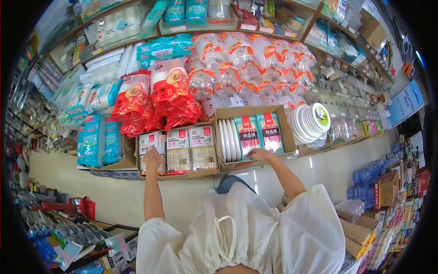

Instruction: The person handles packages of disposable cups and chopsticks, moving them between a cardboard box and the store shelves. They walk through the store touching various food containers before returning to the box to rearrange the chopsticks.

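Note:
My left hand (153,158) reaches into a cardboard box, its fingers closed on the left pack of bamboo chopsticks (147,139). Beside it in the same box stand two more white-and-red chopstick packs (178,145) (202,142). My right hand (260,155) is at the front rim of the neighbouring cardboard box (288,134), fingers curled on the lower end of a teal-and-red chopstick pack (247,132). Another such pack (270,130) stands to its right, and a stack of white plates (228,140) on edge to its left. Both hands partly hide what they touch.
Red-labelled bags (170,86) lie behind the boxes, with blue packs (112,141) to the left. White round lids or plates (310,123) are piled on the right. Clear bags of cups (248,68) fill the back. Shelves (196,25) rise behind; a tiled aisle floor (109,196) runs in front.

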Demonstrator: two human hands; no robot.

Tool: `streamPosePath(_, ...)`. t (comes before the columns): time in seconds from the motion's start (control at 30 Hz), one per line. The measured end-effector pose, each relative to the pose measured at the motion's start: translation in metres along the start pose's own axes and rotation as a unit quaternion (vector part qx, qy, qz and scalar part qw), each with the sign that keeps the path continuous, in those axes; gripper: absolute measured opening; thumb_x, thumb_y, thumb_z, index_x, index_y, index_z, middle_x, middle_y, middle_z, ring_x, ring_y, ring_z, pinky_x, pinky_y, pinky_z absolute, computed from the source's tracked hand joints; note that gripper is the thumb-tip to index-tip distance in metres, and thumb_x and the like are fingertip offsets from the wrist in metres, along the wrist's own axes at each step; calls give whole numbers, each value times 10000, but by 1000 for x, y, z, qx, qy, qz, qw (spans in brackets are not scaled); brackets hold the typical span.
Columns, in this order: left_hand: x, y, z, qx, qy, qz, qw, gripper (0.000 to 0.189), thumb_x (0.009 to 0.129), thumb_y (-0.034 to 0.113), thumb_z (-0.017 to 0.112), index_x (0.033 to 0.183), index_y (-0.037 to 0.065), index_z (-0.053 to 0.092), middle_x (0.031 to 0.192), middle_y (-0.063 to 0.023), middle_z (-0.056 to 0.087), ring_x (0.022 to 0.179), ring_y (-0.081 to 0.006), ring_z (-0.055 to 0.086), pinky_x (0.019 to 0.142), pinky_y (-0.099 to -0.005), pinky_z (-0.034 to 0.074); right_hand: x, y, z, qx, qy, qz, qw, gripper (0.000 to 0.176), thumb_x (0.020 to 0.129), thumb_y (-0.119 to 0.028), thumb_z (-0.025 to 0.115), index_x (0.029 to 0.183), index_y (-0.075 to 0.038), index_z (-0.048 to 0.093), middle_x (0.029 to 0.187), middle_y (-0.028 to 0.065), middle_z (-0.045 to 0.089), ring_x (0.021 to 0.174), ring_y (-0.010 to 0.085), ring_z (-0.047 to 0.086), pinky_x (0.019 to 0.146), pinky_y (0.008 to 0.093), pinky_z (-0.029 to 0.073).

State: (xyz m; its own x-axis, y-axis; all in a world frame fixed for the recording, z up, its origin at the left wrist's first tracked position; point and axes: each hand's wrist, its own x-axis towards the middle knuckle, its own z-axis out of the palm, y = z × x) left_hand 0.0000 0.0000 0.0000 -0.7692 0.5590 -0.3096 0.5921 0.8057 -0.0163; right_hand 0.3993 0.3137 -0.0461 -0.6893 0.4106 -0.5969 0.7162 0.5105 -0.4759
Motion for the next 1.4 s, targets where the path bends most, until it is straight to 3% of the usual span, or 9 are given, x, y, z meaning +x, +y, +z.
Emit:
streamPosePath(0.3, -3, 6, -6, 15, -23, -29, 999, 704, 612, 287, 642, 1193, 0, 366, 903, -132, 637, 800, -250, 642, 645, -394, 522, -5, -11, 0, 56, 34, 34, 997, 377, 734, -324, 599, 1016, -78, 635, 1061, 139, 609, 993, 286, 568, 874, 331, 433)
streamPosePath(0.4, -8, 15, -8, 58, -48, -42, 996, 738, 650, 308, 622, 1239, 6, 297, 1000, -209, 613, 754, -241, 638, 531, -402, 486, -6, -18, -5, 7, 70, 37, 997, 333, 738, -283, 595, 997, -80, 641, 1001, 146, 630, 945, 275, 594, 845, 332, 454)
streamPosePath(0.47, 2, 19, 23, 122, -9, -98, 988, 776, 643, 339, 629, 1243, -19, 291, 884, -153, 628, 703, -246, 630, 586, -422, 477, -14, -29, -10, 2, 84, 39, 996, 300, 743, -257, 579, 972, -78, 650, 950, 157, 642, 909, 272, 609, 820, 334, 469)
streamPosePath(0.67, 1, 38, 48, 264, 9, -155, 952, 676, 720, 357, 568, 1210, 3, 265, 1132, -413, 444, 719, -314, 596, 533, -371, 388, -12, -24, -8, 12, 99, 42, 994, 283, 731, -253, 571, 941, -87, 662, 927, 154, 646, 866, 287, 616, 804, 344, 476)
streamPosePath(0.87, -11, 31, 33, 199, 66, -130, 969, 636, 702, 326, 606, 1171, -2, 327, 1088, -368, 503, 749, -327, 600, 577, -369, 458, -14, -29, -10, 45, 113, 29, 992, 290, 711, -263, 538, 895, -80, 668, 933, 185, 629, 904, 332, 592, 830, 374, 460)
streamPosePath(1.1, 9, -45, 43, -98, 92, -51, 990, 489, 702, 225, 622, 1122, 38, 456, 960, -192, 590, 883, -294, 599, 680, -377, 503, -29, -39, -17, 36, 129, 41, 990, 283, 719, -263, 537, 910, -91, 657, 917, 183, 630, 897, 329, 596, 815, 380, 471)
streamPosePath(1.17, 18, -56, 29, -398, 61, -21, 915, 439, 774, 274, 588, 1127, 43, 467, 1023, -138, 593, 907, -287, 594, 723, -376, 500, -30, -37, -14, 57, 145, 24, 987, 279, 723, -266, 540, 914, -96, 652, 926, 175, 631, 899, 324, 597, 811, 388, 471)
streamPosePath(1.23, 12, -18, -29, -672, 4, -59, 738, 465, 810, 323, 568, 1151, 28, 458, 1064, -116, 589, 950, -289, 582, 756, -383, 494, -29, -35, -13, 75, 156, 17, 985, 278, 728, -271, 543, 916, -95, 648, 938, 170, 630, 903, 319, 597, 809, 395, 471)
streamPosePath(1.4, 16, 79, -118, -862, -5, -87, 499, 696, 765, 463, 607, 1247, 16, 377, 1314, -157, 365, 1077, -287, 495, 857, -356, 452, -28, -30, -11, 91, 157, -11, 983, 302, 745, -283, 542, 938, -69, 634, 978, 165, 624, 918, 317, 593, 812, 410, 467)
